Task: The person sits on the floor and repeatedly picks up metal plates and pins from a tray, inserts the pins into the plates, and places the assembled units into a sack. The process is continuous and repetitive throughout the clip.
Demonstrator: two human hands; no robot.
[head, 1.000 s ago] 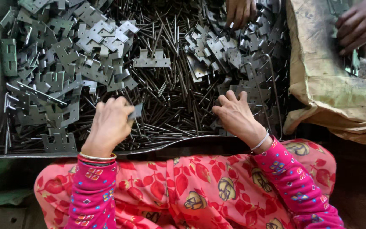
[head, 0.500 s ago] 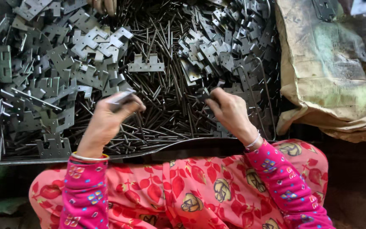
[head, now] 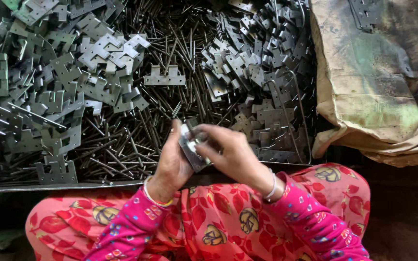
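Left hand (head: 172, 162) and right hand (head: 231, 152) now drawn together, fingers pinching one metal hinge plate (head: 192, 147), formerly apart over pin pile (head: 180, 96)

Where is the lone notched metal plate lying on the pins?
In the head view, the notched metal plate lies flat on the dark pile of pins, upper centre, between the two heaps of plates and above both hands.

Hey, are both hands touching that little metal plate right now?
Touching. The head view shows the left hand and right hand both closed around the metal plate.
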